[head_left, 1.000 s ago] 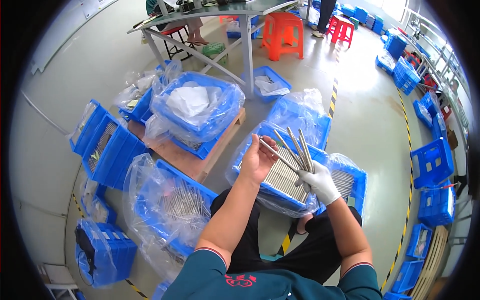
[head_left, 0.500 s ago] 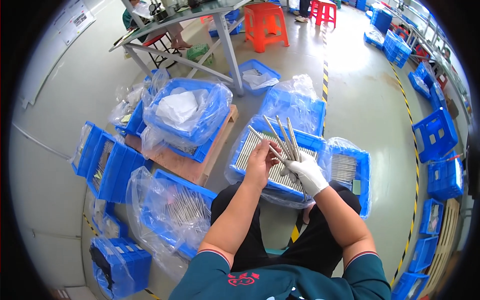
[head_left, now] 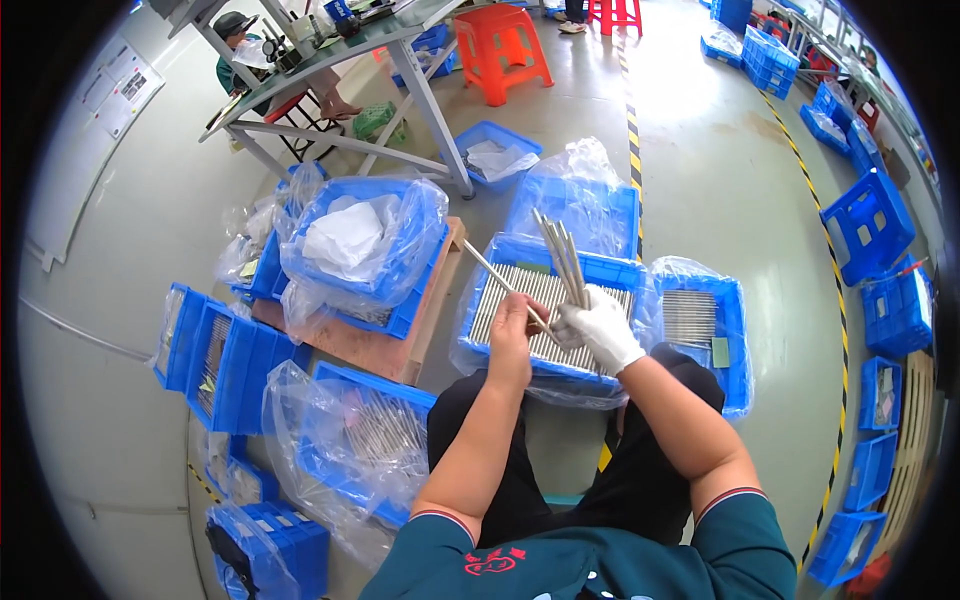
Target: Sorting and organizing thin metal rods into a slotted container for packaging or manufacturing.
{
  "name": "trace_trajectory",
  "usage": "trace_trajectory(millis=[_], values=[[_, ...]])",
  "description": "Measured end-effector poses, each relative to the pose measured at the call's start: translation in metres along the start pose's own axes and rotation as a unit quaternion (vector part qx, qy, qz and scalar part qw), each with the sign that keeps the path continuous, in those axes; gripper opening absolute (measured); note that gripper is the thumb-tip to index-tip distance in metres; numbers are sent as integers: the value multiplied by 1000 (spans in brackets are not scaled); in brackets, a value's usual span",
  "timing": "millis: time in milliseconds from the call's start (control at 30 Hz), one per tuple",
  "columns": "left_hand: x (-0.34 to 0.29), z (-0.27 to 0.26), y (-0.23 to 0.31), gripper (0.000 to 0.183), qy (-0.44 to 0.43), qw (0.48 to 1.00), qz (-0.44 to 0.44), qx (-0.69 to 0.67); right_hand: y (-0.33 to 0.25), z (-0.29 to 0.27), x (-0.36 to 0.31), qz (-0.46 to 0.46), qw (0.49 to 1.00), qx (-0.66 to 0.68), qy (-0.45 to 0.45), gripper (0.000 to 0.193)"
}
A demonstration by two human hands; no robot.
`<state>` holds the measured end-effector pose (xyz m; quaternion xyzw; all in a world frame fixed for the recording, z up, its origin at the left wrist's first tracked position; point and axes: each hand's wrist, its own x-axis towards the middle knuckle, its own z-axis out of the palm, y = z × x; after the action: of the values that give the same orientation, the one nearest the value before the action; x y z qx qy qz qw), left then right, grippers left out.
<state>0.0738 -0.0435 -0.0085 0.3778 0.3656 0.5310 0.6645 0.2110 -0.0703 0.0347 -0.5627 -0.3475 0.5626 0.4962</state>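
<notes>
My right hand [head_left: 598, 327], in a white glove, grips a fan of several thin metal rods [head_left: 558, 256] that stick up and away from me. My bare left hand [head_left: 514, 322] pinches a single metal rod [head_left: 497, 281] that slants up to the left. Both hands hover over a blue plastic crate [head_left: 553, 260] lined with a clear bag and filled with rows of the same rods, resting on my lap. The hands are close together, almost touching.
A second rod-filled blue crate [head_left: 703, 317] sits to my right, another bagged one [head_left: 372, 433] to my left. A bagged crate [head_left: 360, 245] rests on a wooden pallet [head_left: 377, 345]. A metal table [head_left: 330, 52] with a seated person, an orange stool [head_left: 509, 50] and stacked blue crates [head_left: 868, 225] stand farther off.
My left hand has drawn one rod out of the bundle and swung it to the left. The view has tilted down a little.
</notes>
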Motion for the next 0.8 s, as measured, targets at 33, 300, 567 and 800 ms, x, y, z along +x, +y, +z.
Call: trace_trajectory(millis=[33, 300, 567, 800], values=[[2, -5, 3, 26, -6, 1000, -16, -2, -3, -8, 5, 8, 998, -59, 17, 19], [-17, 10, 0, 32, -246, 937, -233, -88, -14, -31, 22, 56, 983, 154, -85, 25], [-22, 9, -1, 30, -275, 921, -276, -4, -11, -40, 41, -15, 994, 91, 52, 24], [-17, -15, 17, 32, -196, 944, -266, 28, -21, -96, 64, -61, 964, 228, 121, 23]])
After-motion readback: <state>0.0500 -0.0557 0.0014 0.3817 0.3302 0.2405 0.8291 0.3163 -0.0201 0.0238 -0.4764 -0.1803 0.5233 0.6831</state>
